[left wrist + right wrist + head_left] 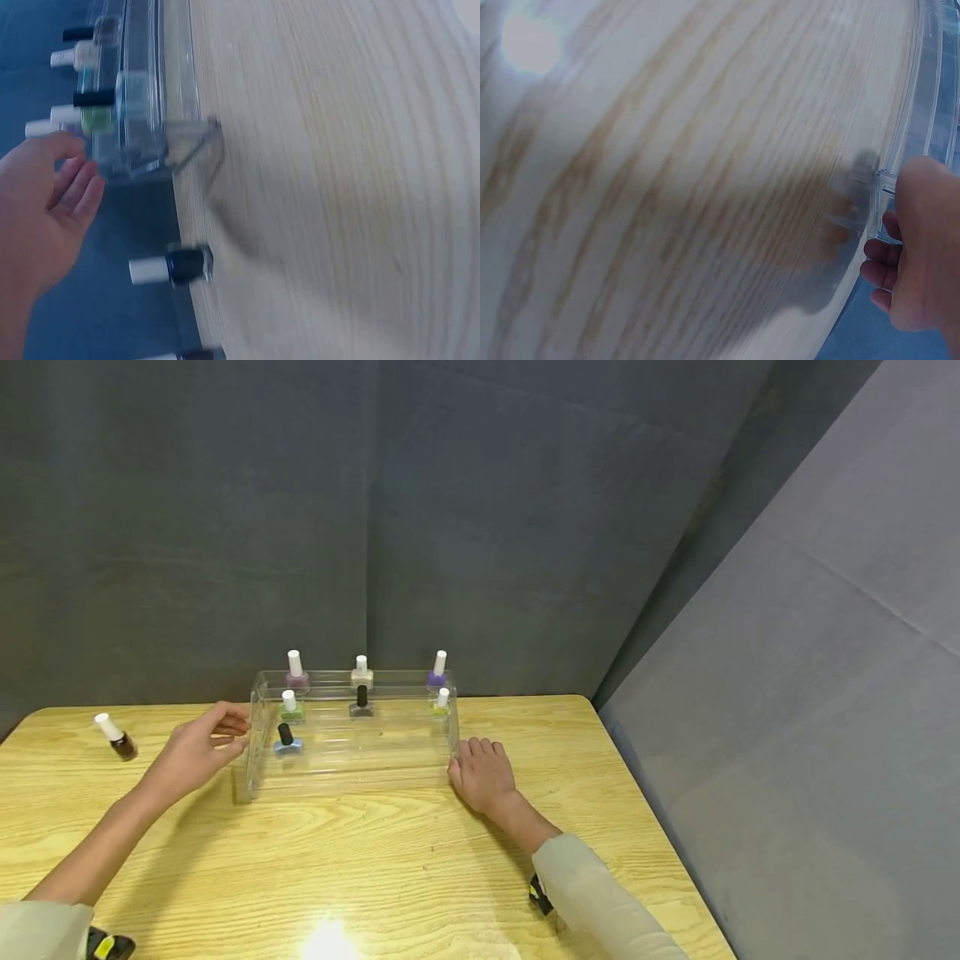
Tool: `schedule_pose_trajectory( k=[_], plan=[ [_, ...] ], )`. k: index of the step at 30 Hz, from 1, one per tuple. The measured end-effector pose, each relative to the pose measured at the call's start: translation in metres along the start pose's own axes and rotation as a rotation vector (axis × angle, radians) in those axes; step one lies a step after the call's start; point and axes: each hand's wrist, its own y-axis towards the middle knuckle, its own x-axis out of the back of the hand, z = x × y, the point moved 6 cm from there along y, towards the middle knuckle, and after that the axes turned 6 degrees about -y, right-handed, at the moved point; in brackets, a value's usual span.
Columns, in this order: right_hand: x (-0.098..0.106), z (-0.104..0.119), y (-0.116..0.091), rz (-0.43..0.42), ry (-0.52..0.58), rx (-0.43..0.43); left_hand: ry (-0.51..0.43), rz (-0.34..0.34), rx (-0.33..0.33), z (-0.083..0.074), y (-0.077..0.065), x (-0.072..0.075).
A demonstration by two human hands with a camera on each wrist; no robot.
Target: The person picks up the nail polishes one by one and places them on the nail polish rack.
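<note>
A clear stepped display rack [352, 782] holds nail polish bottles on its tiers. At the back are lilac [297, 679], cream [362, 677] and purple [437, 678] bottles. Below them sit a green bottle [292, 713], a grey one with a black cap [362, 711] and a yellow-green one [441, 709]. A pale blue bottle [288, 747] is lower on the left. My left hand [201, 750] is at the rack's left end, fingers loosely bent with nothing between them. With thumb in front and fingers curled, my right hand [483, 775] grips the rack's right end.
On the wooden table [360, 860], a dark red bottle with a white cap [122, 744] stands at the far left. The left wrist view shows another dark bottle [187, 265] between it and the rack. A dark cloth [465, 527] hangs behind; a grey panel [810, 735] rises at right.
</note>
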Motion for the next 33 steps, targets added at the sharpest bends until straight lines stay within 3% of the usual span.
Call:
schedule_pose_trajectory(
  k=[3, 6, 12, 22, 33],
  plan=[
    [0.002, -0.001, 0.000, 0.007, 0.007, -0.002, 0.034, -0.093, -0.011, 0.007, -0.010, 0.018],
    [0.003, -0.002, -0.001, 0.030, 0.002, -0.006, 0.063, -0.154, 0.017, 0.017, -0.021, 0.033],
    [0.004, -0.002, -0.002, 0.034, -0.013, -0.008, 0.064, -0.184, 0.106, 0.043, -0.036, 0.045],
    [0.004, -0.001, -0.002, 0.023, -0.017, -0.011, 0.064, -0.132, 0.106, 0.078, -0.035, 0.042],
    [0.006, 0.001, -0.002, 0.020, -0.004, -0.002, 0.133, -0.019, 0.134, 0.096, -0.027, 0.034]
  ],
)
